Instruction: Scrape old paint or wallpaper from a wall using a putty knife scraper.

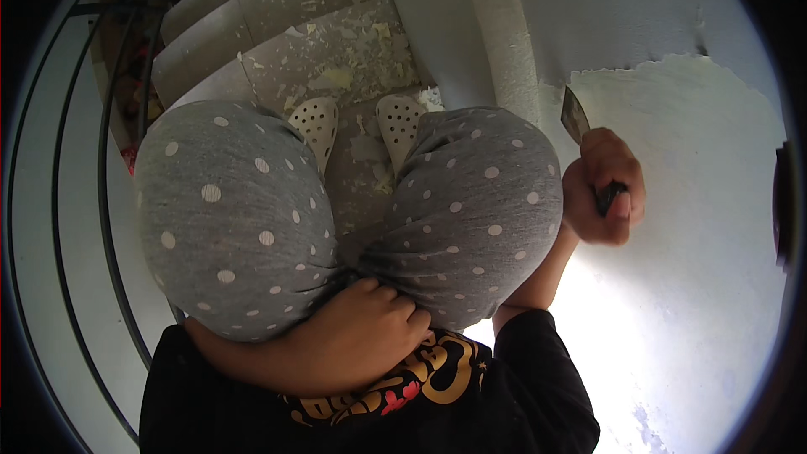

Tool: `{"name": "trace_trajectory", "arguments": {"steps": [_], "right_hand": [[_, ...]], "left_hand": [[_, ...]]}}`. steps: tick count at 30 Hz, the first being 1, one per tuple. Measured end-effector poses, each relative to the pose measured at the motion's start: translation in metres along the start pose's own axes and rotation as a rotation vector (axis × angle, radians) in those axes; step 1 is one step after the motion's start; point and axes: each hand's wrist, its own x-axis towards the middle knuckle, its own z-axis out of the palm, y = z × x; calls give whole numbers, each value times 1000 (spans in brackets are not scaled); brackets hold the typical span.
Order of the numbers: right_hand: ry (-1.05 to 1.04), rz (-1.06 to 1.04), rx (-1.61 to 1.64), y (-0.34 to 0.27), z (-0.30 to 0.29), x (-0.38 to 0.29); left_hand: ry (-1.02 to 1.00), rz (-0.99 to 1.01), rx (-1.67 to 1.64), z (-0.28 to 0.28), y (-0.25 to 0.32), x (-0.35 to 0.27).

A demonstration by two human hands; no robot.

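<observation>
My right hand [608,192] is closed around the dark handle of a scraper with a pointed metal blade [575,115], its tip near the wall at the right. Beside it the wall shows a pale scraped area [687,157], and above that a grey paint layer [605,12] ends in a ragged edge. My left hand [384,321] rests in my lap against my black shirt, its fingers curled; whether it grips any cloth is hidden.
Tiled stairs [277,19] strewn with paint flakes [334,79] lie beyond my knees and pale perforated clogs [315,123]. A black metal railing [104,157] runs along the left. A dark object [783,205] is at the far right edge.
</observation>
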Motion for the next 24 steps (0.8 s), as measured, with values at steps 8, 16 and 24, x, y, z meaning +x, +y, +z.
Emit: {"name": "trace_trajectory", "arguments": {"steps": [8,16,24], "right_hand": [[-147,-3,-18,-15,-7,15],[-177,41,-48,-9,-9,19],[-86,64,82,-6,-7,17]], "left_hand": [[-7,-9,11,-4,-3,1],[128,38,24,-1,-4,3],[151,15,23,3,-4,3]]}}
